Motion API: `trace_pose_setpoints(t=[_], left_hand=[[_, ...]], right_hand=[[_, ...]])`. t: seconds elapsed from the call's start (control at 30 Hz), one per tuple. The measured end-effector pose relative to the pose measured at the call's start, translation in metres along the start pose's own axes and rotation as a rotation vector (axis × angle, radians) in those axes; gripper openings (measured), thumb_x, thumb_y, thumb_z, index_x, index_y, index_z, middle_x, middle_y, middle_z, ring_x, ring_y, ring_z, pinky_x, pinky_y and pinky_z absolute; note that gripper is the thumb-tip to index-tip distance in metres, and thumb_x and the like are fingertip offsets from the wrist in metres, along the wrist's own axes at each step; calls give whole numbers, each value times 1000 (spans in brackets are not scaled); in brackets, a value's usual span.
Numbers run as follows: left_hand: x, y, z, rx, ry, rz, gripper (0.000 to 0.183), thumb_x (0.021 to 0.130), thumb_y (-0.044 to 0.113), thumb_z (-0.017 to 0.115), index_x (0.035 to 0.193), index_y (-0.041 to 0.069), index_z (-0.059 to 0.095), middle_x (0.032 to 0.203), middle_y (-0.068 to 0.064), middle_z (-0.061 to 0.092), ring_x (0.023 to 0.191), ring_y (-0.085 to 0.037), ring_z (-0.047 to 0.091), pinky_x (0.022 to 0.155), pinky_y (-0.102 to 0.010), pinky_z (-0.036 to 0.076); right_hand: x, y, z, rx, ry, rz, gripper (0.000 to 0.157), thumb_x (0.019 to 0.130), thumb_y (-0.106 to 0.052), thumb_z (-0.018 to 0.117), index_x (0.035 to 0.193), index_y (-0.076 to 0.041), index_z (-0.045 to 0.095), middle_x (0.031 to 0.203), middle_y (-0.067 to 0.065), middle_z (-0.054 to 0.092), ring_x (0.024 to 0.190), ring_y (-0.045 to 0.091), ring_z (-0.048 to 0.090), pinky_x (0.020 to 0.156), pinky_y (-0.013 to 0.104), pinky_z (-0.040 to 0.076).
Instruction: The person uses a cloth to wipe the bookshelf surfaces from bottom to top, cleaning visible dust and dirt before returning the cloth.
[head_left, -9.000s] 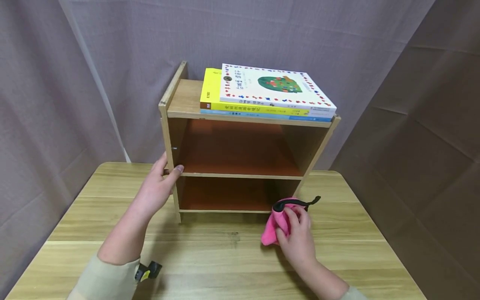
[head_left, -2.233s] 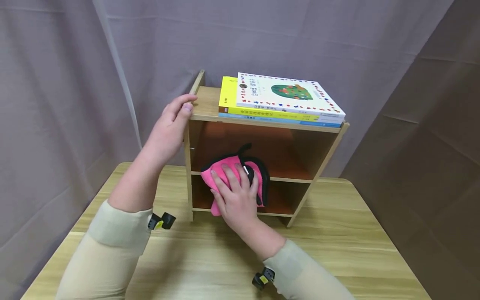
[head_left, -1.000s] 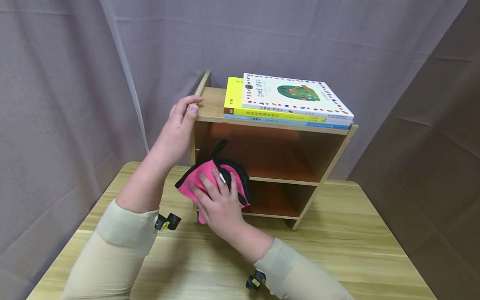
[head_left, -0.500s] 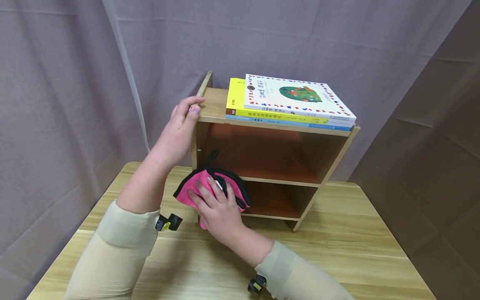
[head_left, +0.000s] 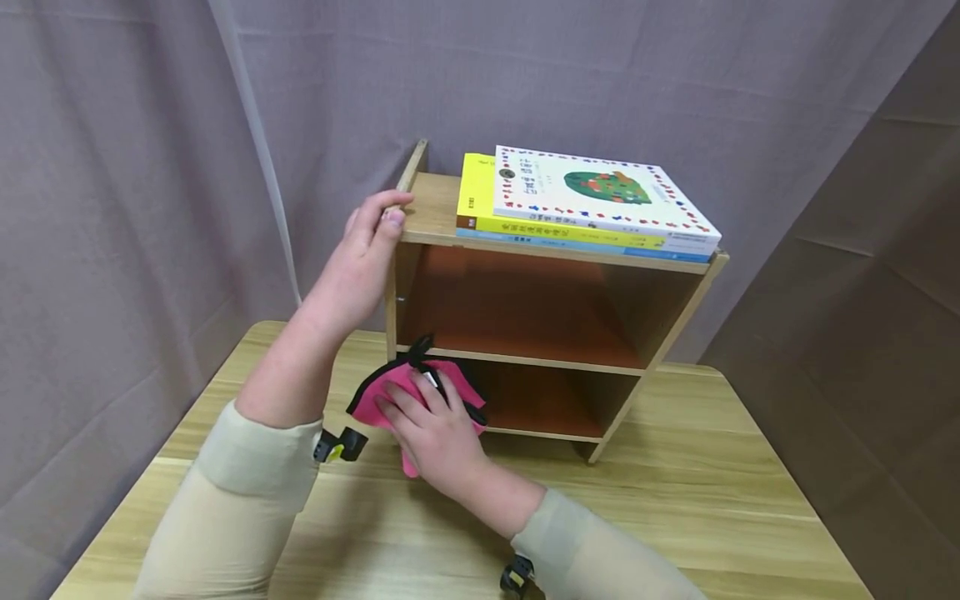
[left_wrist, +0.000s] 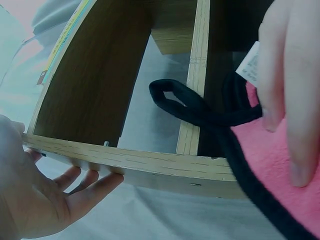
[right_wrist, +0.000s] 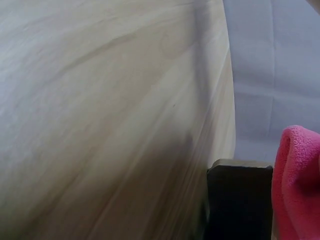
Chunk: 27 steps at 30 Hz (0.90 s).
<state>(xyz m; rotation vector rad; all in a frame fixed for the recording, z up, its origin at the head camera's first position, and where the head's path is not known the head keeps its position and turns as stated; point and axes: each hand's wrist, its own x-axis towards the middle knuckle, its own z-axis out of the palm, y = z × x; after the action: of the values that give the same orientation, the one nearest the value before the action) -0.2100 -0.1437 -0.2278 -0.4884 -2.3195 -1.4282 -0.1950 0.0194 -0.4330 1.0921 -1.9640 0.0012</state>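
A pink cloth (head_left: pixel 371 404) with black trim and a loop lies over the front left edge of a small wooden shelf (head_left: pixel 555 362), around the lower compartment. My right hand (head_left: pixel 435 433) holds the cloth there with its fingers spread over it; its thumb is hidden. In the left wrist view those fingers rest on the pink cloth (left_wrist: pixel 250 145), beside a white label. My left hand (head_left: pixel 360 258) grips the shelf's top left corner, thumb at the front. The left wrist view has the left hand's fingers (left_wrist: pixel 95 192) along the outer side panel. A folded part of the cloth (right_wrist: pixel 297 185) appears in the right wrist view.
Several books (head_left: pixel 592 196) are stacked flat on top of the shelf, a white one uppermost over a yellow one. The shelf stands on a wood-grain table (head_left: pixel 675 500). Grey curtains (head_left: pixel 322 75) hang behind and at the sides.
Earlier, my right hand had the cloth at the shelf's lower right; it has moved left, then down the left edge. My left hand has risen from the middle of the left side to the top corner.
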Motion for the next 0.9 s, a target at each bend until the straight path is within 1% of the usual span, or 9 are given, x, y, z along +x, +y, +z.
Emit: trace_pose_setpoints(t=[0.1,0.33,0.47,0.67,0.9], left_hand=[[0,0,0,6,-1,-6,50,105,55,30,147,30,38,149,-6,32,133,-27,38,110,-57,30],[0,0,1,8,8,1,50,105,53,30,147,29,38,148,-5,34,132,-26,39,110,-55,30],[-1,0,1,5,9,4,49,105,53,30,147,28,38,148,-5,34,131,-25,39,109,-55,31],[0,0,1,-4,17,0,48,105,53,31,146,29,40,147,-5,34,133,-25,39,110,-54,30],[0,0,2,-14,32,0,47,106,52,31,145,28,41,146,-5,35,133,-24,39,110,-53,29]], right_hand=[[-3,2,1,-5,-17,-22,34,105,-32,47,132,-24,66,135,-6,60,135,28,43,111,53,32],[-10,6,5,0,-52,-54,34,100,-32,56,131,-24,66,137,-8,58,136,28,42,112,51,32],[-13,8,6,11,-45,-56,35,99,-33,58,131,-24,66,137,-7,58,135,28,43,111,50,34],[-19,10,10,22,-56,-46,33,101,-33,55,130,-24,67,137,-7,58,134,28,45,111,49,35],[-26,17,12,56,-64,-31,34,103,-35,45,127,-24,68,136,-4,59,130,28,47,108,49,37]])
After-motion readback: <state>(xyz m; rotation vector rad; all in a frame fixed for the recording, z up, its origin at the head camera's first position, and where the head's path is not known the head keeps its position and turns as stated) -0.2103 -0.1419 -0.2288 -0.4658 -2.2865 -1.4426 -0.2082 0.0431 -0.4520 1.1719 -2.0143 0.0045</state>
